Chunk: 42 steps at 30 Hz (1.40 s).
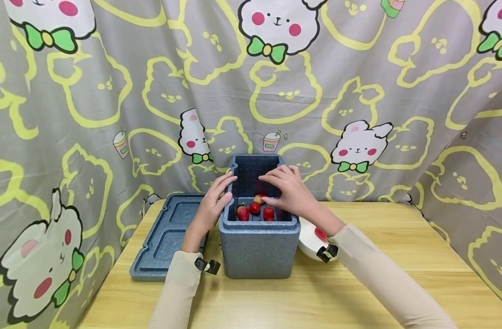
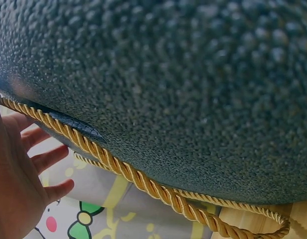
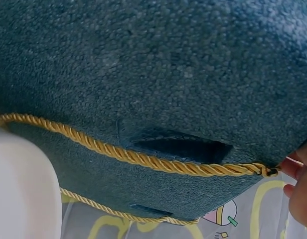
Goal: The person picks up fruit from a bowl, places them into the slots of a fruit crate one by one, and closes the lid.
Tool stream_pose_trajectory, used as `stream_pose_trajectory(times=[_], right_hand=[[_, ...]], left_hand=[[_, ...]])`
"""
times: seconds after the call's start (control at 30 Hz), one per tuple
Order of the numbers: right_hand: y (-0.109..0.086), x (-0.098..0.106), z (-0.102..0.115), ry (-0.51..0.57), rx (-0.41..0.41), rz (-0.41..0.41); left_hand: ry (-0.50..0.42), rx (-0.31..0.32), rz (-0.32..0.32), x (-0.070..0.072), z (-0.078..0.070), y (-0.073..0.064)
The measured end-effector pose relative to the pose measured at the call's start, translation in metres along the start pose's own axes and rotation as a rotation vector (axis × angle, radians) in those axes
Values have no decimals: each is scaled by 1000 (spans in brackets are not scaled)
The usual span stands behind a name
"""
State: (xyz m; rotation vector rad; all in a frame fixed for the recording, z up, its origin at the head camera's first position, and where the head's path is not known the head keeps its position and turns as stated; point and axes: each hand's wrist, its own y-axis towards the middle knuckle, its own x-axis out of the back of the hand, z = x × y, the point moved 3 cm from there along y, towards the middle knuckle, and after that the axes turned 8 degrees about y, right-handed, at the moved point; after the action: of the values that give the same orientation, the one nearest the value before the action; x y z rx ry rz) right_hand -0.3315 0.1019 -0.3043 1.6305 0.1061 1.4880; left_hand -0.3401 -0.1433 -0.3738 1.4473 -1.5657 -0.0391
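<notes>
A blue-grey foam box stands upright with its top off, and several strawberries lie inside it. My left hand rests at the box's left rim with its fingers extended; the left wrist view shows those fingers spread beside the box wall. Over the right rim reaches my right hand, its thumb and fingers apart above the inside. A strawberry lies close to the right thumb tip; whether they touch is unclear. Gold twisted rope runs along the box's outer side.
A flat blue-grey lid lies on the wooden table to the left of the box. Close against the box's right side is a white bowl with a red strawberry showing. A patterned curtain hangs behind.
</notes>
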Motion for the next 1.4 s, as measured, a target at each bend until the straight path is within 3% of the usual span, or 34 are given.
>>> stream_pose_trajectory(times=[0.4,0.67,0.8,1.1,1.4], right_hand=[[-20,20,-24,118,-27,-225],[-54,35,-57,124,-98,-265],[-75,35,-70,94,-137,-189],[-116,25,-87,-19,-208,134],[-145,13,-100,-81,-239,305]], left_hand=[[-14,3,8,-4,-1,1],[-8,-3,-1,-2,-1,1],[-4,3,-2,-2,-1,0],[-6,3,-2,-1,-1,0],[-11,1,-3,-1,-1,1]])
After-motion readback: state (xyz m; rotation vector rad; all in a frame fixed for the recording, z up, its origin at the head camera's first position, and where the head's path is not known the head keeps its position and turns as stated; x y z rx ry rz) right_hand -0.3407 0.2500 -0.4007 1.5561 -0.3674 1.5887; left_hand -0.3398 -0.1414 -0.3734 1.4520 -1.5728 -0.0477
